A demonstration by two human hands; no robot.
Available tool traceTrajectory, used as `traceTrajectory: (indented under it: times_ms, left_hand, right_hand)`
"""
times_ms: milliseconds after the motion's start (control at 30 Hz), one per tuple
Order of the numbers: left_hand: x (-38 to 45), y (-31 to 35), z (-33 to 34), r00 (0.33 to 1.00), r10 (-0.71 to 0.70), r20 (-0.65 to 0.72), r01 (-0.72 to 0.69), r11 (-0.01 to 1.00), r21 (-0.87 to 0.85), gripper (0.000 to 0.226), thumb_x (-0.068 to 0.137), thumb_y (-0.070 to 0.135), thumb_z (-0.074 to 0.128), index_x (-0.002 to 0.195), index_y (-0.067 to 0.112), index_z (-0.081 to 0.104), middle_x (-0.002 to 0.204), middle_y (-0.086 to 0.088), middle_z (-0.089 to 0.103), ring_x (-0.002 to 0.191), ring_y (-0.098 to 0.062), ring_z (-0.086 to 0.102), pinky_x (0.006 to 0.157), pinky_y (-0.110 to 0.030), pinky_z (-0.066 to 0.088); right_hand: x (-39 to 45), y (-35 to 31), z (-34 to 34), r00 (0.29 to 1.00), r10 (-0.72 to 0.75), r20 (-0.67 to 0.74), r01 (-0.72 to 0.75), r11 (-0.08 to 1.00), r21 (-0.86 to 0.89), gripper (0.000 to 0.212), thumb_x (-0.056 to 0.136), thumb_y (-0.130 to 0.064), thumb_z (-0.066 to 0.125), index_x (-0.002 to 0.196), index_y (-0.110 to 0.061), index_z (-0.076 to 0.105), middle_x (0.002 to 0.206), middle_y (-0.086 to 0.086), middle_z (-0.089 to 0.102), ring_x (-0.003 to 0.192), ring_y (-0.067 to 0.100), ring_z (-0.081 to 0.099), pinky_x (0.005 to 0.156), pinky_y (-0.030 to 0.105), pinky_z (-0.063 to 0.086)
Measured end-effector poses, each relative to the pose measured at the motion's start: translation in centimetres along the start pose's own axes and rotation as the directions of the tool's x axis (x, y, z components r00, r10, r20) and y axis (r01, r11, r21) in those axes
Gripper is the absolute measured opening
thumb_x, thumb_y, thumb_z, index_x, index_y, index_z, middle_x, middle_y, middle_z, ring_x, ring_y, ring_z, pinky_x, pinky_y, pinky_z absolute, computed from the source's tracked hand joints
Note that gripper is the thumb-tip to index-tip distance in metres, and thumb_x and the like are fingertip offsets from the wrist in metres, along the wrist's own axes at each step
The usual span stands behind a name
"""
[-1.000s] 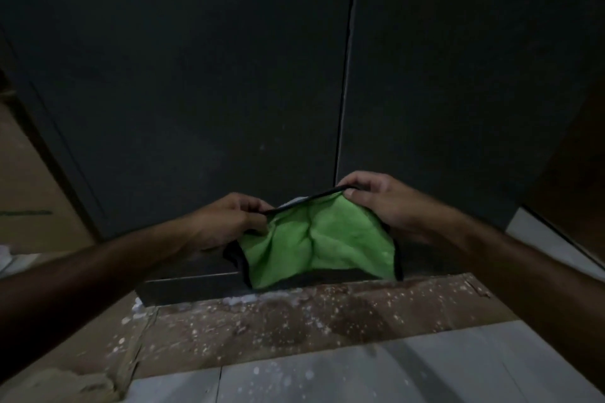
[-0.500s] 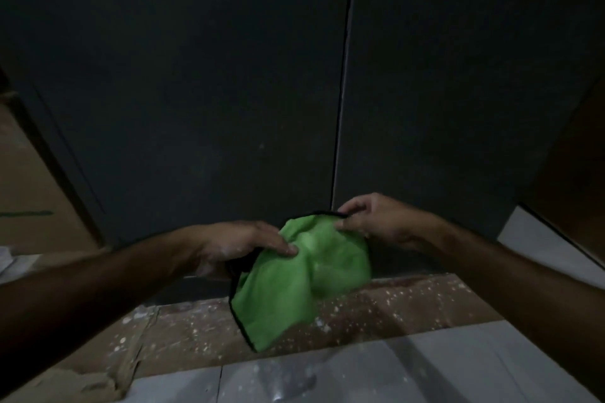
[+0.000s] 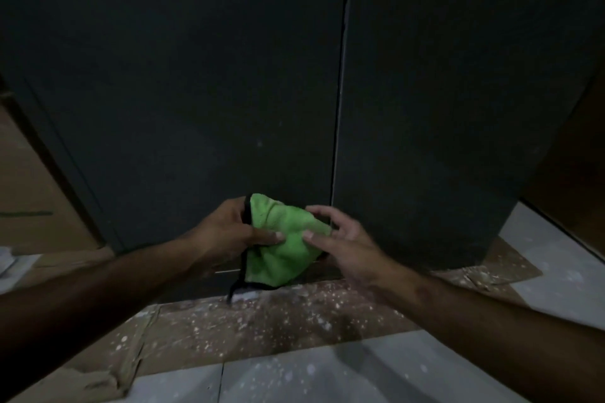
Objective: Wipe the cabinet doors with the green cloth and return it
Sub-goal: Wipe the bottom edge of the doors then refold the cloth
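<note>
1. Dim light falls on two tall dark cabinet doors, which meet at a thin vertical seam and fill most of the view; below them runs a strip of brown floor covering speckled with pale spots, laid over light tiles.
2. Low in front of the left door, just beside the seam, hangs the green cloth, bunched and doubled over, with its black edging trailing at the left side and bottom.
3. The left hand grips it, thumb laid across the front and fingers curled behind, seemingly to carry its weight while it is gathered.
4. The right hand has its fingers spread and only lightly bent, with the fingertips touching the cloth's right fold, probably to pat it into a pad.
5. Wiping appears not to be under way, since the cloth is off the door.
</note>
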State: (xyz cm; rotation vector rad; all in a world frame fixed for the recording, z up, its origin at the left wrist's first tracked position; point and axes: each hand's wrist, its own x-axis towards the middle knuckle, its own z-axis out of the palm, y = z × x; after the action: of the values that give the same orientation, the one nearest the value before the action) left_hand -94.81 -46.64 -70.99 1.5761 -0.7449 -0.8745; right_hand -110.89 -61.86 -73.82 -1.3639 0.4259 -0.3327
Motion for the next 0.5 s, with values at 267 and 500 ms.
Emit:
traceTrajectory:
  times_ms: [267, 500]
  left_hand:
    - [0.3, 0.2, -1.6, 0.931, 0.289, -0.222, -0.133, 0.836, 0.532, 0.104, 0.06, 0.021, 0.102, 0.143, 0.032, 0.039, 0.105, 0.018, 0.059, 0.092, -0.001, 0.063, 0.059, -0.008, 0.054]
    - [1.3, 0.6, -2.2, 0.98, 0.183, 0.076, -0.173, 0.598, 0.782, 0.026, 0.08, 0.041, 0.089, 0.093, 0.02, 0.079, 0.093, -0.003, 0.073, 0.086, -0.013, 0.071, 0.077, -0.04, 0.061]
  right_hand:
    - [0.4, -1.4, -0.3, 0.919, -0.389, -0.059, 0.277, 0.745, -0.607, 0.033, 0.083, -0.01, 0.082, 0.114, -0.021, 0.074, 0.103, -0.008, 0.072, 0.089, -0.002, 0.066, 0.07, 0.01, 0.053]
    - [1.4, -1.2, -2.9, 0.985, -0.17, 0.012, 0.155, 0.862, -0.484, 0.011, 0.096, -0.024, 0.071, 0.092, -0.032, 0.064, 0.092, -0.004, 0.067, 0.088, 0.013, 0.063, 0.076, 0.035, 0.053]
